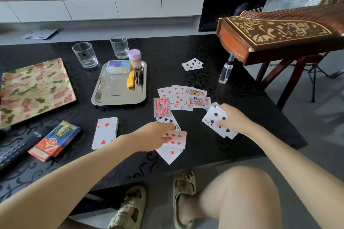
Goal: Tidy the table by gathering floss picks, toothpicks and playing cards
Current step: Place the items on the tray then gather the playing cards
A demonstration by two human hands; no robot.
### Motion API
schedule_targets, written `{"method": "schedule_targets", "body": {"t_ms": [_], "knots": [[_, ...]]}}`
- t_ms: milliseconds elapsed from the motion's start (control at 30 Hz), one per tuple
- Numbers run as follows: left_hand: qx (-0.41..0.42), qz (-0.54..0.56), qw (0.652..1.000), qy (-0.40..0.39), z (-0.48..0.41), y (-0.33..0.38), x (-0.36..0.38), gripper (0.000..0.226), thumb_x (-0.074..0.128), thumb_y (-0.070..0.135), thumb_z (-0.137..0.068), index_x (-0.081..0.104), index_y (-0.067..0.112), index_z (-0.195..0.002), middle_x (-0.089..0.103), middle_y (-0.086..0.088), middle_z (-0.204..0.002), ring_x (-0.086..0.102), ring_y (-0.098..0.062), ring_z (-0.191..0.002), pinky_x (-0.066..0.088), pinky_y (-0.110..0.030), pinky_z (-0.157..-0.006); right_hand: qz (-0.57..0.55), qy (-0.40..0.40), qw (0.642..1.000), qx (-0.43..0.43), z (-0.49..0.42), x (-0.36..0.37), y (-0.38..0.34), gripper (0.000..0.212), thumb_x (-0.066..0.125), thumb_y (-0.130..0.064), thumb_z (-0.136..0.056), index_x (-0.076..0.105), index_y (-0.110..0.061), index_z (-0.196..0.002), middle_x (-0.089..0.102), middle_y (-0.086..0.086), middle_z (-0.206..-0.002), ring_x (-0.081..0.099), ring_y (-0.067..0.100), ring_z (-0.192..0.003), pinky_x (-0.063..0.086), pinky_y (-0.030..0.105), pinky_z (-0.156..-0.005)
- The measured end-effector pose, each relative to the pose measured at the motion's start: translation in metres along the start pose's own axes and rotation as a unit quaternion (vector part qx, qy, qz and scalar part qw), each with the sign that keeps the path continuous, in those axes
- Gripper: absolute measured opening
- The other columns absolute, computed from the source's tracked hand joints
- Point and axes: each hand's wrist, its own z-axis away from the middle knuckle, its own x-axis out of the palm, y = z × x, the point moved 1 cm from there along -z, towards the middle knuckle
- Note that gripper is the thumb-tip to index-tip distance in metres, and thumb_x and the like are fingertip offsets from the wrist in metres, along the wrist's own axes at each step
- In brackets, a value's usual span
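Two bare hands work over a dark patterned surface (pixel 186 52). Right hand (pixel 231 120): grip closed around a fan of spade cards (pixel 216 121), held face up just off the surface. Left hand (pixel 154 135): fingers pressed down on a few red diamond cards (pixel 174 147) lying near the front edge; whether the grip has closed on them cannot be told, the palm hides it.

Between the two grips and just beyond them, a loose spread of face-up cards (pixel 186 97), diamonds and court cards overlapping, with one face-down card (pixel 161 107) at its left end. Left of the left grip, a squared stack (pixel 105 132) topped by a two of hearts. Further left, a card box (pixel 55 140) lying flat. Well beyond the right grip, a small cluster of club cards (pixel 192 64), apart from the rest, with a spray bottle (pixel 226 69) near them.

Beyond the left grip, a steel tray (pixel 115 95). In its far end: a floss pick box (pixel 119 66), a toothpick jar (pixel 136 63) standing upright with a pale lid, a yellow item (pixel 131 81) beside it.

Two glasses (pixel 85 55) stand behind the tray.
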Motion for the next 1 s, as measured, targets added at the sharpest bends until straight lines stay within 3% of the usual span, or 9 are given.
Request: {"method": "schedule_targets", "body": {"t_ms": [133, 367, 533, 567, 600, 633, 667, 833, 1000], "knots": [[-0.033, 0.048, 0.997, 0.041, 0.004, -0.003, -0.004, 0.033, 0.050, 0.023, -0.095, 0.042, 0.025, -0.127, 0.057, 0.003, -0.123, 0.060, -0.013, -0.079, 0.042, -0.020, -0.054, -0.099, 0.013, 0.995, 0.027, 0.011, 0.010, -0.004, 0.011, 0.057, -0.004, -0.086, 0.052, -0.013, -0.084, 0.059, 0.002, -0.083, 0.059, 0.019, -0.071, 0.045, 0.028, -0.054], [-0.083, 0.127, 0.986, 0.073, 0.012, -0.014, 0.013, 0.029, 0.055, 0.021, -0.092, 0.049, 0.018, -0.120, 0.060, 0.001, -0.121, 0.061, -0.014, -0.092, 0.053, -0.027, -0.070, -0.301, 0.044, 0.949, 0.089, 0.027, 0.014, -0.024, 0.009, 0.053, -0.001, -0.087, 0.058, -0.008, -0.089, 0.066, 0.009, -0.088, 0.061, 0.022, -0.071, 0.043, 0.028, -0.059], [-0.204, 0.254, 0.927, 0.184, 0.013, -0.018, 0.022, 0.008, 0.052, 0.017, -0.091, 0.049, 0.013, -0.097, 0.058, 0.001, -0.087, 0.055, -0.010, -0.071, 0.044, -0.022, -0.055, -0.392, 0.017, 0.908, 0.147, 0.040, 0.036, -0.058, 0.037, 0.063, -0.021, -0.080, 0.059, -0.009, -0.115, 0.065, 0.005, -0.110, 0.061, 0.031, -0.103, 0.046, 0.046, -0.097], [-0.245, 0.311, 0.892, 0.217, 0.014, -0.021, 0.021, 0.004, 0.050, 0.015, -0.091, 0.049, 0.012, -0.093, 0.059, -0.002, -0.085, 0.056, -0.013, -0.070, 0.048, -0.026, -0.056, -0.384, 0.022, 0.910, 0.153, 0.042, 0.044, -0.066, 0.033, 0.062, -0.019, -0.082, 0.060, -0.006, -0.112, 0.063, 0.002, -0.112, 0.060, 0.031, -0.103, 0.046, 0.043, -0.096], [-0.270, 0.354, 0.862, 0.243, 0.016, -0.024, 0.019, 0.003, 0.047, 0.012, -0.091, 0.050, 0.011, -0.089, 0.061, -0.005, -0.087, 0.059, -0.017, -0.073, 0.052, -0.034, -0.062, -0.361, 0.030, 0.919, 0.153, 0.046, 0.053, -0.077, 0.023, 0.059, -0.016, -0.085, 0.060, -0.005, -0.105, 0.056, 0.023, -0.122, 0.061, 0.030, -0.098, 0.046, 0.037, -0.088], [-0.283, 0.385, 0.839, 0.261, 0.018, -0.027, 0.018, 0.008, 0.045, 0.010, -0.090, 0.051, 0.009, -0.083, 0.063, -0.009, -0.088, 0.062, -0.023, -0.077, 0.055, -0.041, -0.069, -0.331, 0.038, 0.932, 0.145, 0.049, 0.063, -0.087, 0.016, 0.057, -0.014, -0.087, 0.060, -0.005, -0.099, 0.061, 0.018, -0.096, 0.060, 0.026, -0.091, 0.045, 0.033, -0.078], [-0.292, 0.413, 0.819, 0.270, 0.020, -0.030, 0.018, 0.012, 0.045, 0.007, -0.088, 0.051, 0.008, -0.079, 0.065, -0.011, -0.086, 0.065, -0.028, -0.081, 0.056, -0.044, -0.074, -0.283, 0.042, 0.948, 0.136, 0.051, 0.073, -0.097, 0.016, 0.056, -0.015, -0.087, 0.060, -0.004, -0.098, 0.062, 0.015, -0.098, 0.059, 0.025, -0.089, 0.046, 0.032, -0.074], [-0.307, 0.484, 0.760, 0.308, 0.032, -0.041, 0.015, 0.015, 0.047, 0.002, -0.087, 0.049, 0.009, -0.074, 0.061, -0.008, -0.078, 0.064, -0.026, -0.077, 0.056, -0.051, -0.078, 0.075, 0.032, 0.993, 0.091, 0.065, 0.122, -0.135, 0.037, 0.056, -0.030, -0.091, 0.052, -0.008, -0.120, 0.042, 0.013, -0.126, 0.042, 0.030, -0.115, 0.043, 0.039, -0.092], [-0.297, 0.497, 0.744, 0.334, 0.038, -0.049, 0.000, 0.014, 0.050, 0.006, -0.088, 0.052, 0.014, -0.077, 0.064, -0.011, -0.092, 0.066, -0.028, -0.090, 0.056, -0.050, -0.080, 0.011, 0.021, 0.997, 0.074, 0.070, 0.138, -0.145, 0.038, 0.060, -0.018, -0.089, 0.044, -0.011, -0.122, 0.047, 0.013, -0.128, 0.051, 0.027, -0.111, 0.046, 0.033, -0.089]]}}
